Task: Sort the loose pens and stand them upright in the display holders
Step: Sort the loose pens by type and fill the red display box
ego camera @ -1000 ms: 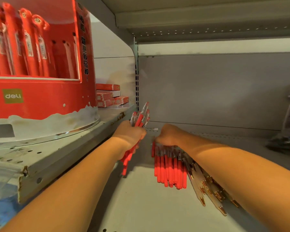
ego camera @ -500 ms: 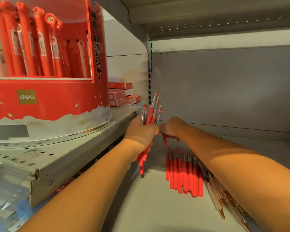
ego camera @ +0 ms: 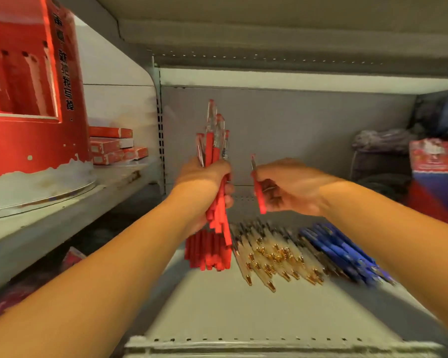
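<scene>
My left hand (ego camera: 203, 182) grips a bundle of red pens (ego camera: 215, 151) upright above the shelf, clear clip ends pointing up. Just to its right, my right hand (ego camera: 285, 188) pinches a single red pen (ego camera: 258, 188), also upright and a little apart from the bundle. Below them on the shelf lie a row of red pens (ego camera: 208, 254), a fan of clear pens with gold tips (ego camera: 269, 254) and a group of blue pens (ego camera: 339, 251). The round red display holder (ego camera: 31, 140) stands on the higher shelf at the left, with red pens upright in its slots.
Small red boxes (ego camera: 114, 148) are stacked behind the display holder. At the far right stand a red and blue box (ego camera: 437, 174) and dark bags (ego camera: 383, 153). The grey shelf (ego camera: 243, 313) stretches toward me below the pens, under a low shelf overhead.
My right hand has lifted one red pen off the shelf row and raised it beside the bundle. My left hand rose with its bundle. The view shifted right, bringing the clear and blue pens into sight.
</scene>
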